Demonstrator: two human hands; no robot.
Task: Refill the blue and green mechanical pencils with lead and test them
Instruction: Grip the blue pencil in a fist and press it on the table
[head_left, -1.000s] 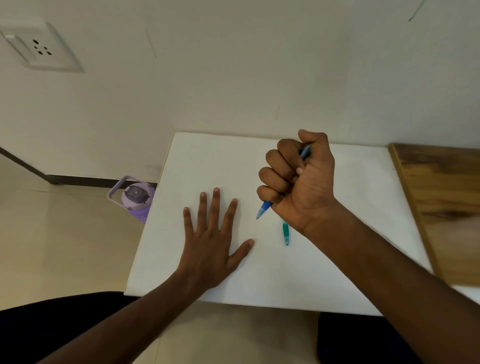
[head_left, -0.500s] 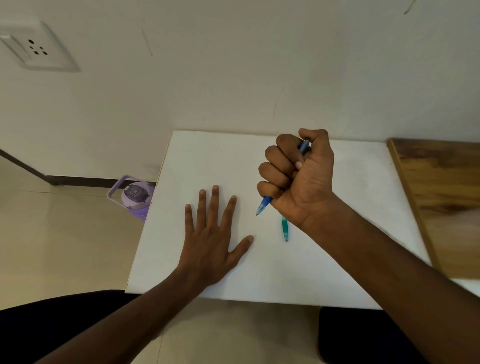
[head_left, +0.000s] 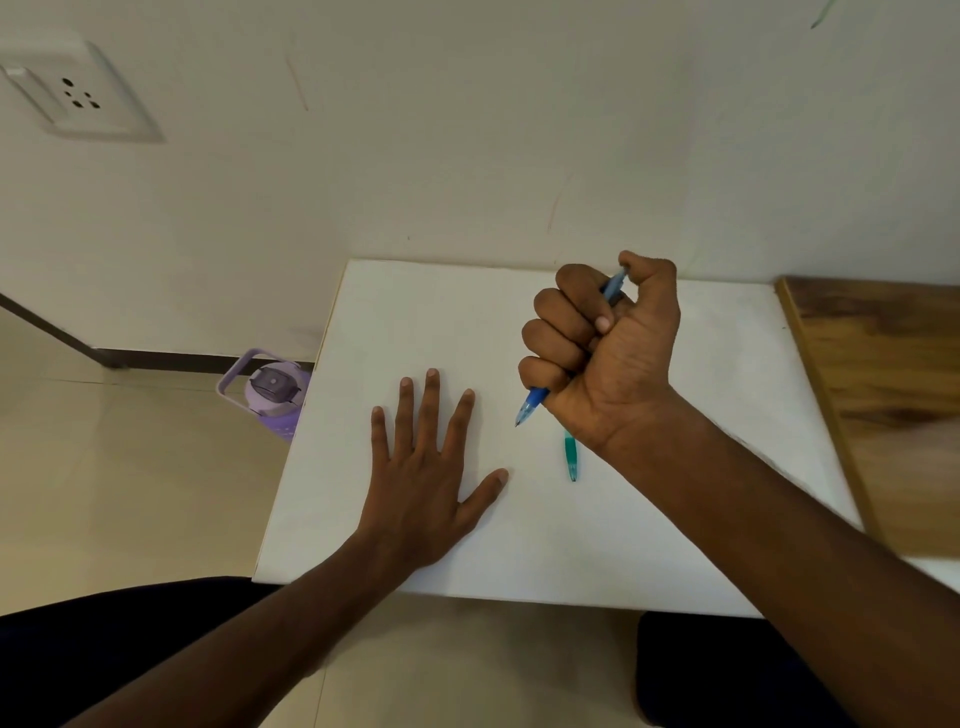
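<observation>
My right hand (head_left: 608, 348) grips the blue mechanical pencil (head_left: 531, 406) in a fist, its tip pointing down-left just above the white table (head_left: 675, 545). My thumb sits on the pencil's top end. The green mechanical pencil (head_left: 570, 456) lies on the table under my right wrist; only its tip end shows. My left hand (head_left: 426, 478) rests flat on the table with fingers spread, left of both pencils.
A purple water bottle (head_left: 272, 397) stands on the floor beside the table's left edge. A wooden surface (head_left: 883, 389) adjoins the table on the right. The wall rises right behind the table, with a socket (head_left: 78, 98) at upper left.
The right hand with the blue pencil has stayed almost in place, and the thumb stays on the pencil's top. The left hand has not moved.
</observation>
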